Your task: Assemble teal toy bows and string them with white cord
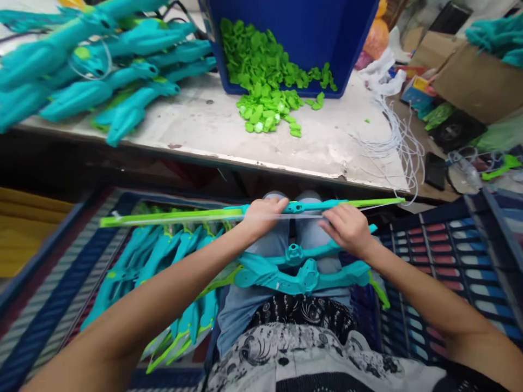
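Here my left hand (263,218) was closed around the toy bow (300,207), which stretched crosswise above my lap (235,316), near the table (327,139). My right hand (349,228) was at the bow's other side, fingers curled by the pale string (296,216); I couldn't quite tell whether they gripped anything. Teal parts (267,275) lay across my lap, and green pieces (265,60) sat inside and before a blue bin (310,32).

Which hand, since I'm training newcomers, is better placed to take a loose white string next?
Probably the right hand: it is nearer the loose white strings, while the left hand, gripping the toy bow, lies farther off.
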A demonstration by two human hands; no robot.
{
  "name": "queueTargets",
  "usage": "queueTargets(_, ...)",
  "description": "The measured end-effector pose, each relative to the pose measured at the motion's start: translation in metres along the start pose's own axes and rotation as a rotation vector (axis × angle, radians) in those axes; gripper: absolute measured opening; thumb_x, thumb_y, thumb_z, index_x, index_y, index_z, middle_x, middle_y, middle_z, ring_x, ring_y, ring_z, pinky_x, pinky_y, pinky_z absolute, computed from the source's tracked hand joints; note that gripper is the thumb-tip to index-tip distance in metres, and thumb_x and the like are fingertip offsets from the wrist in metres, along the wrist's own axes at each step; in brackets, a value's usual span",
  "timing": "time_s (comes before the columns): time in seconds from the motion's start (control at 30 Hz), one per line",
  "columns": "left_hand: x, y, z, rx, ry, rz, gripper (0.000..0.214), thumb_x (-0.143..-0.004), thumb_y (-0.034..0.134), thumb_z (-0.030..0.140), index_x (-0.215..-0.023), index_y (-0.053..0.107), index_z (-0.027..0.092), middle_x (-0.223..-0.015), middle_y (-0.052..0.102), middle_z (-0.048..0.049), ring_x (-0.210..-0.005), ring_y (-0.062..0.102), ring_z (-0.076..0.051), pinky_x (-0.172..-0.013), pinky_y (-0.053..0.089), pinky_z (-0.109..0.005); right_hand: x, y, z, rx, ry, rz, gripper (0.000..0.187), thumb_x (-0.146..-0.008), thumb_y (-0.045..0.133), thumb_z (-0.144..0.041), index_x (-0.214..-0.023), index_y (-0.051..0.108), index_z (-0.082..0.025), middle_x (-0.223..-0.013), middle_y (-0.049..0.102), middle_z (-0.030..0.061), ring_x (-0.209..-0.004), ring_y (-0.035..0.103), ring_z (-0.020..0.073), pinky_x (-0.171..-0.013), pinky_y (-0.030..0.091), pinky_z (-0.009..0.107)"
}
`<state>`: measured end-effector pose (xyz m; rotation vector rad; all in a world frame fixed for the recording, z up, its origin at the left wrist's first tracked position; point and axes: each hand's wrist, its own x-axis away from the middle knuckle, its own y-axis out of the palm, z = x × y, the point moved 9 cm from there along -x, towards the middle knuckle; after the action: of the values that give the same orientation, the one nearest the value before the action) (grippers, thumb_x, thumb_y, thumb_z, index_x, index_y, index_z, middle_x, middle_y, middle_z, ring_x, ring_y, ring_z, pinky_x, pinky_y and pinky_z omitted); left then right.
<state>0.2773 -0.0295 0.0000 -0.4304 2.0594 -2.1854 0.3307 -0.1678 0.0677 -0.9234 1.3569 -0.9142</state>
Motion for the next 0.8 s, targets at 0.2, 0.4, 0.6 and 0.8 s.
queueTargets(0.2,-0.003,-0.009,-0.003,0.176,0.007,0.056,0.024,-0.086,0.058,0.033,-0.108,0.059,0.022,-0.1,0.07,-0.0087,-0.086,0.067,-0.025,-0.066,0.045,-0.028,0.056,0.004,-0.04,0.064,-0.128,-0.046,0.032,-0.091,0.055,-0.029,-0.123,0.058,-0.026,-0.125,0.062,0.0067,-0.122,0.05,0.0253,-0.105,0.036,0.049)
queueTargets(0.4,0.08,-0.071,-0.134,0.604,-0.257,0.302,0.047,-0.057,0.084,0.032,-0.098,0.064,0.022,-0.072,0.064,0.0025,-0.068,0.061,-0.019,-0.069,0.044,-0.026,0.071,0.072,-0.025,-0.068,0.009,-0.451,0.046,-0.089,0.051,-0.051,-0.117,0.064,-0.017,-0.098,0.067,0.0134,-0.09,0.056,0.0263,-0.084,0.042,0.044)
queueTargets(0.6,0.3,-0.016,-0.258,0.466,-0.833,0.347,0.069,-0.059,0.077,0.053,-0.114,0.054,0.018,-0.073,0.055,0.0088,-0.063,0.049,-0.008,-0.07,0.042,-0.019,0.081,0.077,-0.019,-0.098,0.008,-0.385,0.051,-0.09,0.044,-0.059,-0.106,0.067,-0.016,-0.094,0.065,0.0125,-0.088,0.055,0.0261,-0.081,0.039,0.041)
queueTargets(0.8,0.372,0.182,-0.209,0.88,-1.183,0.246,0.04,-0.054,0.072,0.035,-0.089,0.058,0.02,-0.077,0.065,0.0017,-0.075,0.06,-0.022,-0.068,0.048,-0.028,0.077,0.077,-0.039,-0.102,-0.105,-0.401,0.067,-0.082,0.047,-0.069,-0.128,0.055,-0.02,-0.107,0.068,0.0123,-0.096,0.057,0.0291,-0.085,0.037,0.044)
